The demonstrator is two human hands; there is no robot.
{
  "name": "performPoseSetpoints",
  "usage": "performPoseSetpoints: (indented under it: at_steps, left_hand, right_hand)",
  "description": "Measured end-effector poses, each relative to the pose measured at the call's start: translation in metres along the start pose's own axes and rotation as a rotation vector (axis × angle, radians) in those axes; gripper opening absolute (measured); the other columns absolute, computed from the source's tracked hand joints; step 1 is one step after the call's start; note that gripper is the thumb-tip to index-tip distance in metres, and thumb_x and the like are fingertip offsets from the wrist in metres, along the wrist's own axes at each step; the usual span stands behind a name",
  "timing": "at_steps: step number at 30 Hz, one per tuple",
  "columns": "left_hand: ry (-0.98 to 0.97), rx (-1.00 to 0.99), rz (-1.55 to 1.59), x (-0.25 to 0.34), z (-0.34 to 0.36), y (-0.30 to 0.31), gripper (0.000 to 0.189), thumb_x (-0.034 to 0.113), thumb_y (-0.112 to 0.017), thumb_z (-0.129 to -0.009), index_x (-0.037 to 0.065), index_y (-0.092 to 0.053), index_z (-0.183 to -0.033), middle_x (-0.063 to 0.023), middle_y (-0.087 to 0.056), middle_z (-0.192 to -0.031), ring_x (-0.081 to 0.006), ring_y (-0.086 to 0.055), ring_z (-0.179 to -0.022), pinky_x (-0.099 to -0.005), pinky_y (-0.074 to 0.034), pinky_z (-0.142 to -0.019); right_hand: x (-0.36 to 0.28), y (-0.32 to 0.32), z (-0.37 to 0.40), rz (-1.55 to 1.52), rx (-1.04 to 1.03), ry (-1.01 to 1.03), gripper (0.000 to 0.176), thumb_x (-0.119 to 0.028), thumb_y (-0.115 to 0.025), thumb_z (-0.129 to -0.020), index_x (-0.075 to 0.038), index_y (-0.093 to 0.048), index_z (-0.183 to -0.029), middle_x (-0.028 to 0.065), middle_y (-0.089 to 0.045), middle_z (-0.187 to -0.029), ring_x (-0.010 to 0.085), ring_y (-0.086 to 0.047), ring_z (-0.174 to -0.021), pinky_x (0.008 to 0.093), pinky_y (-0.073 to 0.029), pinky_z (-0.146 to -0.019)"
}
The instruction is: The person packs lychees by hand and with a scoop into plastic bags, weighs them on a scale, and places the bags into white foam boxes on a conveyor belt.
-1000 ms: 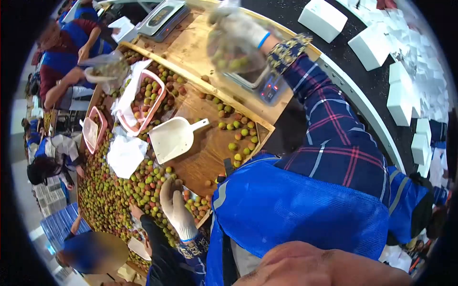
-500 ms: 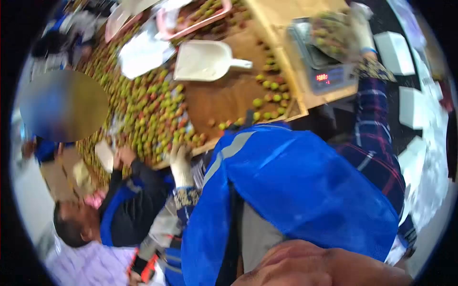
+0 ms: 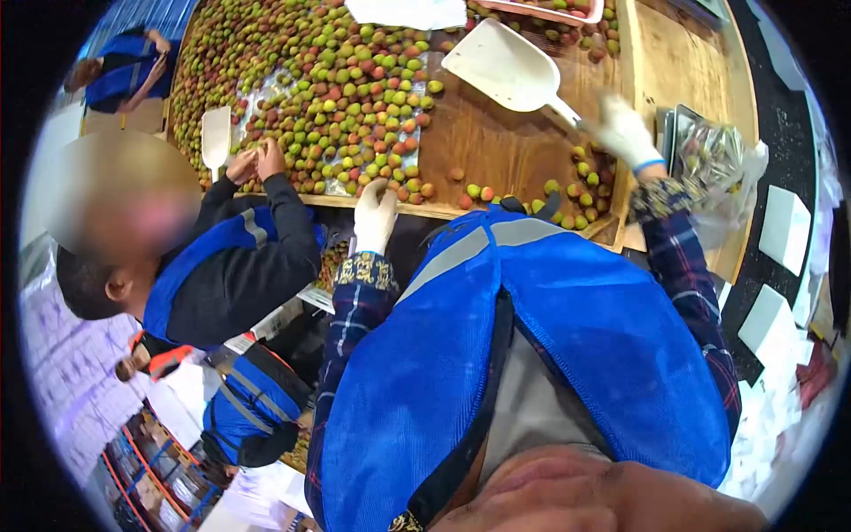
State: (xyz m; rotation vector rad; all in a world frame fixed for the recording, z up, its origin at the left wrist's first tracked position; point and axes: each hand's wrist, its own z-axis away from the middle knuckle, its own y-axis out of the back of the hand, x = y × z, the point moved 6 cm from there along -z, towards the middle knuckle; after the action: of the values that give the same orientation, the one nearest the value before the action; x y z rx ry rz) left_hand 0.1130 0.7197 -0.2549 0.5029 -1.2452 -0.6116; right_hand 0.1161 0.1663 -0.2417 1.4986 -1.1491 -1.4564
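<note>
My left hand (image 3: 376,215), in a white glove, is at the wooden table's near edge. Its fingers are bent close together against the fruit there; whatever they hold is hidden. Over the right part of the table, my gloved right hand (image 3: 622,133) is slightly blurred, its fingers apart and nothing in them. Just left of its fingertips lies the handle of a white scoop (image 3: 505,66). Small red and green fruits (image 3: 355,115) are spread over the table's left part. A clear plastic bag of fruit (image 3: 709,155) rests on a scale (image 3: 665,131), right of my right hand.
At the left, a co-worker (image 3: 235,275) holds both hands together over the fruit, beside another white scoop (image 3: 215,137). More people stand farther off. A pink tray (image 3: 554,11) is at the top, and white boxes (image 3: 784,229) are at the right. A wooden rim (image 3: 434,210) borders the table.
My right hand has left the bag on the scale and moved left toward the scoop. My left hand remains by the table's edge. The whole view has turned and shifted.
</note>
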Motion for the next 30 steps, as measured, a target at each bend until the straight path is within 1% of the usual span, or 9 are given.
performPoseSetpoints:
  at_steps: [2,4,8,10,12,16,24,27,30]
  left_hand:
    - [-0.043,0.036,-0.104,-0.009,-0.010,-0.001,0.041,0.026,-0.071,-0.098,0.001,-0.072,-0.131,-0.0205,-0.076,-0.116,-0.0344,-0.073,-0.108,-0.0390,-0.055,-0.099]
    - [-0.015,-0.041,-0.132,-0.011,-0.024,0.005,0.044,0.027,-0.074,-0.095,0.002,-0.072,-0.131,-0.0232,-0.074,-0.122,-0.0386,-0.072,-0.113,-0.0421,-0.055,-0.102]
    - [-0.143,0.185,-0.208,-0.044,-0.068,0.028,0.048,0.030,-0.073,-0.091,0.002,-0.071,-0.131,-0.0247,-0.072,-0.126,-0.0421,-0.068,-0.120,-0.0466,-0.053,-0.106]
    - [0.034,0.130,-0.221,-0.047,-0.089,0.040,0.050,0.030,-0.071,-0.092,0.002,-0.070,-0.133,-0.0242,-0.072,-0.125,-0.0416,-0.068,-0.120,-0.0479,-0.053,-0.106]
    - [-0.162,0.305,-0.262,-0.066,-0.124,0.039,0.046,0.031,-0.068,-0.094,0.002,-0.072,-0.130,-0.0235,-0.073,-0.125,-0.0413,-0.069,-0.116,-0.0487,-0.054,-0.104]
    - [-0.137,0.302,-0.328,-0.048,-0.178,0.033,0.046,0.031,-0.068,-0.094,0.006,-0.071,-0.133,-0.0221,-0.072,-0.125,-0.0419,-0.068,-0.118,-0.0525,-0.053,-0.103]
    - [-0.157,0.235,-0.789,-0.033,-0.229,0.004,0.037,0.041,-0.071,-0.093,0.014,-0.075,-0.118,-0.0097,-0.077,-0.114,-0.0363,-0.070,-0.110,-0.0558,-0.056,-0.090]
    - [-0.320,0.009,-0.633,-0.010,-0.209,-0.006,0.037,0.045,-0.071,-0.092,0.014,-0.076,-0.111,-0.0123,-0.076,-0.114,-0.0371,-0.069,-0.110,-0.0535,-0.054,-0.091]
    - [-0.469,0.093,-0.477,-0.001,-0.186,-0.001,0.040,0.046,-0.075,-0.089,0.013,-0.077,-0.112,-0.0150,-0.073,-0.121,-0.0366,-0.067,-0.112,-0.0539,-0.052,-0.095]
  right_hand:
    - [-0.014,-0.042,-0.011,0.065,-0.323,-0.212,0.063,-0.052,-0.080,-0.089,-0.003,-0.065,-0.125,0.0272,-0.073,-0.115,0.0497,-0.070,-0.110,0.0548,-0.058,-0.095]
    - [-0.002,-0.083,-0.012,0.058,-0.384,-0.235,0.061,-0.053,-0.080,-0.088,-0.002,-0.066,-0.117,0.0288,-0.073,-0.114,0.0494,-0.070,-0.109,0.0553,-0.057,-0.096]
    - [0.010,-0.121,-0.010,-0.111,-0.453,-0.339,0.056,-0.043,-0.077,-0.087,0.002,-0.068,-0.119,0.0314,-0.075,-0.113,0.0464,-0.072,-0.110,0.0520,-0.056,-0.097]
    - [0.010,-0.122,-0.010,-0.189,-0.491,-0.357,0.056,-0.041,-0.076,-0.087,0.004,-0.070,-0.119,0.0298,-0.076,-0.106,0.0458,-0.074,-0.105,0.0504,-0.057,-0.094]
    - [0.000,-0.108,-0.009,-0.266,-0.467,-0.339,0.054,-0.041,-0.077,-0.087,0.005,-0.072,-0.116,0.0234,-0.077,-0.094,0.0382,-0.077,-0.089,0.0460,-0.059,-0.083]
    - [-0.022,-0.088,0.002,-0.310,-0.644,-0.470,0.054,-0.046,-0.079,-0.088,0.003,-0.072,-0.111,0.0115,-0.072,-0.078,0.0225,-0.069,-0.068,0.0388,-0.055,-0.066]
    - [-0.044,-0.102,0.046,-0.471,-0.784,-0.671,0.058,-0.047,-0.082,-0.091,0.004,-0.069,-0.114,0.0083,-0.069,-0.089,0.0209,-0.067,-0.073,0.0384,-0.057,-0.069]
    - [-0.070,-0.107,0.051,-1.112,-0.639,-1.021,0.048,-0.039,-0.074,-0.100,-0.002,-0.063,-0.129,0.0013,-0.064,-0.104,0.0144,-0.067,-0.084,0.0326,-0.058,-0.071]
    - [-0.088,-0.106,0.022,-1.059,-0.615,-0.838,0.038,-0.033,-0.070,-0.105,-0.005,-0.062,-0.130,0.0002,-0.063,-0.092,0.0143,-0.066,-0.078,0.0301,-0.057,-0.071]
